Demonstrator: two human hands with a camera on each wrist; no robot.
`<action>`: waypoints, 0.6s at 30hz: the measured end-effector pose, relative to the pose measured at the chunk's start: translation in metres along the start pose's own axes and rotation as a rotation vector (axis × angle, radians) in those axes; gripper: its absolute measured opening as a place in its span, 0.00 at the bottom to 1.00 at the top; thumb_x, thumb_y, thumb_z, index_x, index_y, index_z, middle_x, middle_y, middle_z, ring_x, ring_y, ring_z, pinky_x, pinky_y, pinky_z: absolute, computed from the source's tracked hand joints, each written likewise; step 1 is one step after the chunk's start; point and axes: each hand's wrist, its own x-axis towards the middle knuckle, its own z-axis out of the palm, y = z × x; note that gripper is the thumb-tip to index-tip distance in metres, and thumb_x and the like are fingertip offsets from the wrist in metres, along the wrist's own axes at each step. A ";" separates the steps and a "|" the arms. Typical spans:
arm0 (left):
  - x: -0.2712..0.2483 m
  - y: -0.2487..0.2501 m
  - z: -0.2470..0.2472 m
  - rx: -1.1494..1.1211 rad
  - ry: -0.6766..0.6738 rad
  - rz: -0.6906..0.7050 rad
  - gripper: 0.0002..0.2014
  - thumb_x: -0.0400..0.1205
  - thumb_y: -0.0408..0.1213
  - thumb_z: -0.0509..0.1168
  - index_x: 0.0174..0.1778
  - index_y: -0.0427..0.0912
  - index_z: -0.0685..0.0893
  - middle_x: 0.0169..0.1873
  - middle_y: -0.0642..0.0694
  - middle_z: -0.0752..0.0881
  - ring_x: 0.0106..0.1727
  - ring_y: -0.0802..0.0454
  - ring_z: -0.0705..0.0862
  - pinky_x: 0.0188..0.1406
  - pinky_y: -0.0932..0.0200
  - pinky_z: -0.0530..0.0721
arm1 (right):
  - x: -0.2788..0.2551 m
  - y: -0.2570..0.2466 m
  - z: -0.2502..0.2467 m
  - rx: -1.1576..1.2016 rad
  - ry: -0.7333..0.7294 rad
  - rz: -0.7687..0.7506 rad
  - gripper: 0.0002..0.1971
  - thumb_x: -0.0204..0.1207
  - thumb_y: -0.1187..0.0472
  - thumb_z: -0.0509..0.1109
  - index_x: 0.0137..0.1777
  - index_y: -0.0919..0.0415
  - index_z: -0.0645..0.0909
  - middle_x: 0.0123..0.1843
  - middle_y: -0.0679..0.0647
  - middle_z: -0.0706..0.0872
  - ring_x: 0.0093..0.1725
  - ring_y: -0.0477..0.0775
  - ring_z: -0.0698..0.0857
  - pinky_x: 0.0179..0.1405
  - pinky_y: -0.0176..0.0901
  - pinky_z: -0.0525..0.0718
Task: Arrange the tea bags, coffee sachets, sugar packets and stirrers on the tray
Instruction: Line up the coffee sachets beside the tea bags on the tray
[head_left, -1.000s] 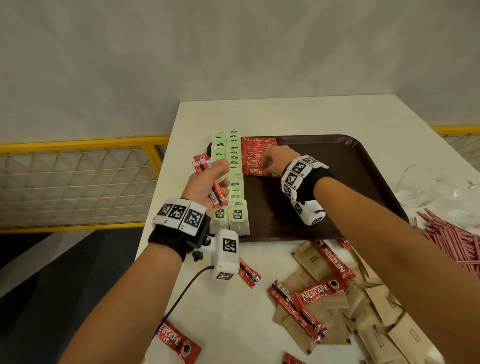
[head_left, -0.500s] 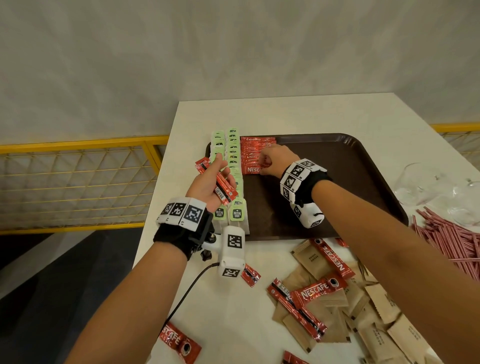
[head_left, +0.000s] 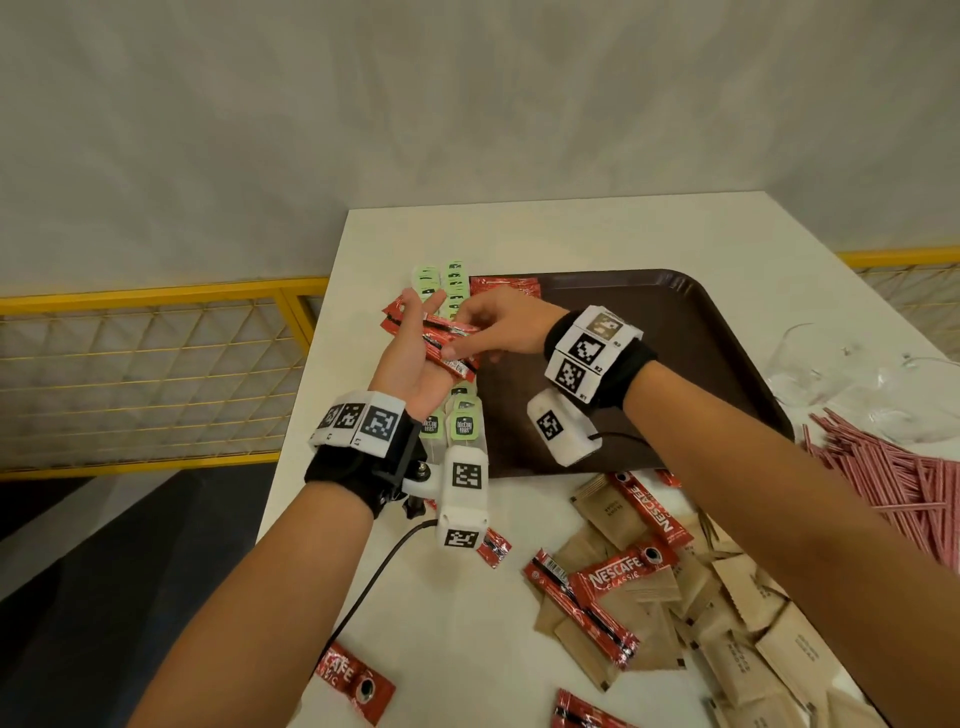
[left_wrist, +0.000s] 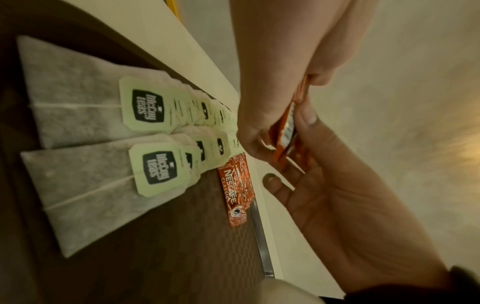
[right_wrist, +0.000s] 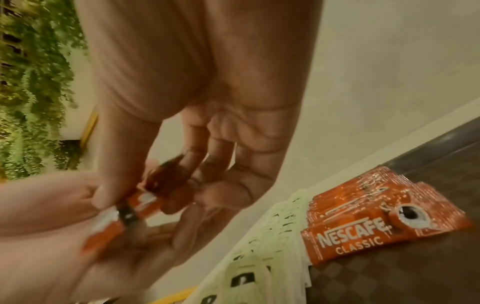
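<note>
My left hand (head_left: 415, 364) is held palm up over the tea bag rows, holding a small bundle of red coffee sachets (head_left: 449, 345) across its fingers. My right hand (head_left: 488, 325) reaches in from the right and pinches one sachet of that bundle (right_wrist: 145, 201) between thumb and fingers. Below them, the dark brown tray (head_left: 675, 322) carries two rows of green-tagged tea bags (head_left: 462, 423) along its left side. Next to these lies a stack of coffee sachets (head_left: 504, 285). The same stack (right_wrist: 376, 222) shows close up in the right wrist view.
Loose coffee sachets (head_left: 618, 571) and brown sugar packets (head_left: 737, 654) are scattered on the white table (head_left: 519, 228) in front of the tray. Pink stirrers (head_left: 904, 478) and clear glasses (head_left: 831, 374) lie at the right. A yellow railing (head_left: 156, 301) borders the left.
My right hand has left the sachet stack on the tray and moved left to my left hand. My left hand has turned palm up with its bundle and risen slightly.
</note>
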 end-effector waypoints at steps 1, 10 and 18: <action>-0.001 -0.001 -0.001 0.013 -0.005 -0.006 0.24 0.85 0.56 0.48 0.71 0.45 0.71 0.58 0.41 0.82 0.54 0.45 0.84 0.49 0.49 0.82 | 0.000 0.000 0.000 -0.009 0.032 -0.020 0.10 0.71 0.59 0.77 0.37 0.57 0.77 0.39 0.61 0.84 0.35 0.58 0.80 0.31 0.39 0.77; 0.003 -0.005 -0.010 0.035 0.052 -0.062 0.17 0.83 0.50 0.59 0.62 0.45 0.79 0.50 0.44 0.87 0.48 0.50 0.86 0.46 0.54 0.84 | -0.010 -0.003 0.007 -0.497 0.081 -0.144 0.16 0.83 0.55 0.61 0.62 0.68 0.71 0.45 0.55 0.80 0.33 0.50 0.79 0.28 0.28 0.74; 0.006 -0.003 -0.011 0.013 0.108 -0.062 0.06 0.85 0.37 0.59 0.50 0.39 0.78 0.40 0.42 0.82 0.36 0.53 0.80 0.20 0.69 0.77 | -0.014 0.002 -0.002 -0.424 0.051 -0.103 0.22 0.84 0.59 0.60 0.76 0.59 0.64 0.67 0.60 0.80 0.62 0.58 0.82 0.63 0.51 0.80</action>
